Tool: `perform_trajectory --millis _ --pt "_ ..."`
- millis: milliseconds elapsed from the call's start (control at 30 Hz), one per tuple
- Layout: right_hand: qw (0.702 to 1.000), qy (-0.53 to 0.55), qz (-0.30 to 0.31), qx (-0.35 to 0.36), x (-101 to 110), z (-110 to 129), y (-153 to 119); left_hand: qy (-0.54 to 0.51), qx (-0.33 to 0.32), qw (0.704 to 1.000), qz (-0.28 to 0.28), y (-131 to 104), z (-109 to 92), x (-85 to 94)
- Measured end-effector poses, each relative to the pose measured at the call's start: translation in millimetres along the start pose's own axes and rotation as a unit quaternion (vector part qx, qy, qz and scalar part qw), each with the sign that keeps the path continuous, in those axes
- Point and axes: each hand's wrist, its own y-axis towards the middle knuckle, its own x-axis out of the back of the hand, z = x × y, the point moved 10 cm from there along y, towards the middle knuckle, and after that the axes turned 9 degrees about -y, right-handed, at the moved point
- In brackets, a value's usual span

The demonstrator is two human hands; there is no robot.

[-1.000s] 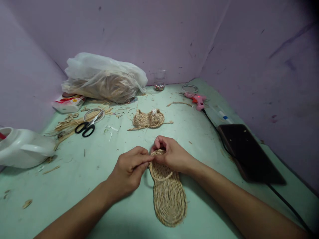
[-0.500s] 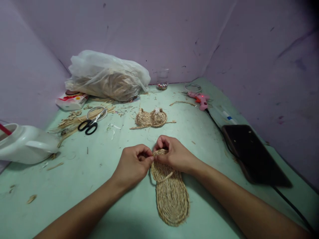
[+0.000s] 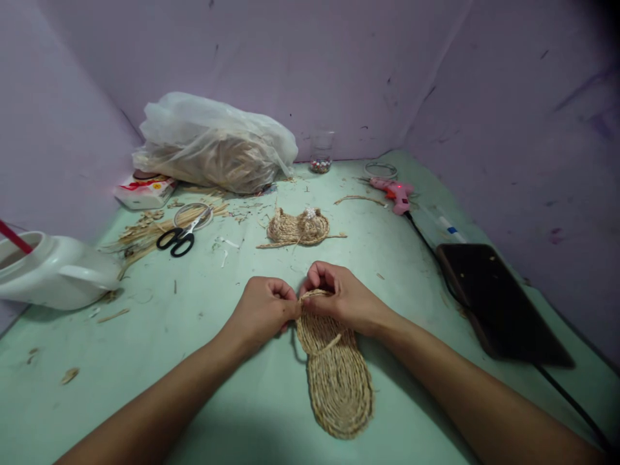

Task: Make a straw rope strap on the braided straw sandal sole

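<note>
A braided straw slipper sole (image 3: 341,387) lies lengthwise in front of me, its rounded far end under my fingers. My right hand (image 3: 341,297) is closed on that far end, thumb on top and fingers curled behind. At the left edge of the same end, the thumb and fingers of my left hand (image 3: 268,307) pinch together on a straw cord, mostly hidden by the fingertips. A short loose cord (image 3: 327,345) crosses the sole's middle. Beyond my hands sits a smaller braided straw piece (image 3: 295,228) with a white beaded ornament (image 3: 310,214) on it.
Black-handled scissors (image 3: 177,241) rest by straw scraps at left, near a white jug (image 3: 62,271). A plastic bag (image 3: 217,145) of straw and a cup of beads (image 3: 320,161) stand at the back. On the right are a pink glue gun (image 3: 394,194), its cord and a dark phone (image 3: 498,303).
My left fingers have curled in more tightly at the sole's edge. My right hand keeps its hold. The whole view has shifted slightly.
</note>
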Motion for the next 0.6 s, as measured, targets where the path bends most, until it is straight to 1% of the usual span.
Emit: perform_trajectory --millis 233,367,500,600 --pt "1.000 0.012 0.010 0.002 -2.6 0.1 0.0 -0.032 0.005 0.999 0.034 1.0 0.8 -5.3" --pt "1.000 0.008 0.010 -0.001 -1.6 0.3 0.3 -0.042 0.018 0.998 0.038 0.0 2.0 -5.3" --pt "1.000 0.001 0.022 0.002 -2.8 1.9 0.6 -0.038 0.031 0.998 0.049 -1.0 4.1 -6.2" --pt "1.000 0.000 0.027 0.009 -2.9 3.4 0.8 -0.016 0.025 0.998 0.054 -1.6 3.0 -5.8"
